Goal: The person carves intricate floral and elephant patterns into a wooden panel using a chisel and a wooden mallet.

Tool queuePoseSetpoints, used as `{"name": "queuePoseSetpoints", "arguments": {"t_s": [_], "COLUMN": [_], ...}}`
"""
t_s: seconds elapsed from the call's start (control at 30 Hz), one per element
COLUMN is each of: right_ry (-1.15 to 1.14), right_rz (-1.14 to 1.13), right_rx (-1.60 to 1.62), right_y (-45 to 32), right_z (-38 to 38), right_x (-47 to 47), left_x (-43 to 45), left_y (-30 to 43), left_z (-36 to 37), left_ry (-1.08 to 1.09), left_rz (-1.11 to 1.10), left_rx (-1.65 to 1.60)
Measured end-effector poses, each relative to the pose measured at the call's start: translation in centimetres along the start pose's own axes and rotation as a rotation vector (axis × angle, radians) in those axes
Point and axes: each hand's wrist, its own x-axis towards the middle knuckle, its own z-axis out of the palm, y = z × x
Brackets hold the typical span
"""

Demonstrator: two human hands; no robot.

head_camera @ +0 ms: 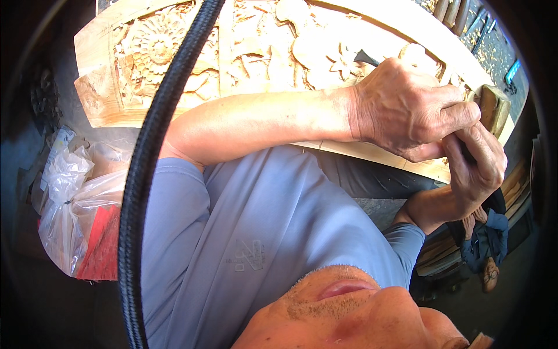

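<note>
My left hand (405,109) is over the right part of a carved wooden panel (235,83), its fingers curled. The fingers of my right hand (475,161) meet it at the panel's near right edge; whatever lies between them is hidden. A dark metal blade (366,57) shows just beyond my left hand, beside a carved flower (342,65). Its other end is out of sight, so I cannot tell whether the hand grips it. A wooden block (495,109) is right behind my fingers. The panel bears a round carved blossom (159,48) at left and scattered shavings.
Wooden tool handles (451,15) lie at the top right. A tied clear plastic bag (69,196) with something red stands at left. A black braided cable (148,152) crosses the view close up. Another person (488,244) is at the lower right, near stacked boards (440,257).
</note>
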Motion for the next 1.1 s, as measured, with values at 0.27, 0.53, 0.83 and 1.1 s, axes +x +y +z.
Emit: {"name": "queuePoseSetpoints", "arguments": {"t_s": [0.27, 0.53, 0.83, 1.1], "right_ry": [0.022, 0.052, 0.038, 0.046], "right_rz": [0.016, 0.032, 0.045, 0.025], "right_rx": [0.003, 0.007, 0.003, 0.027], "right_y": [0.4, 0.8, 1.3, 1.4], "right_z": [0.4, 0.7, 0.5, 0.8], "right_x": [-0.1, -0.6, -1.0, -0.8], "left_x": [0.2, 0.1, 0.3, 0.3], "left_y": [-0.1, 0.1, 0.1, 0.1], "left_z": [0.1, 0.2, 0.2, 0.1], "left_ry": [0.001, -0.007, 0.006, -0.003], "left_rz": [-0.015, -0.047, -0.062, -0.069], "left_rx": [-0.008, -0.022, -0.031, -0.018]}}
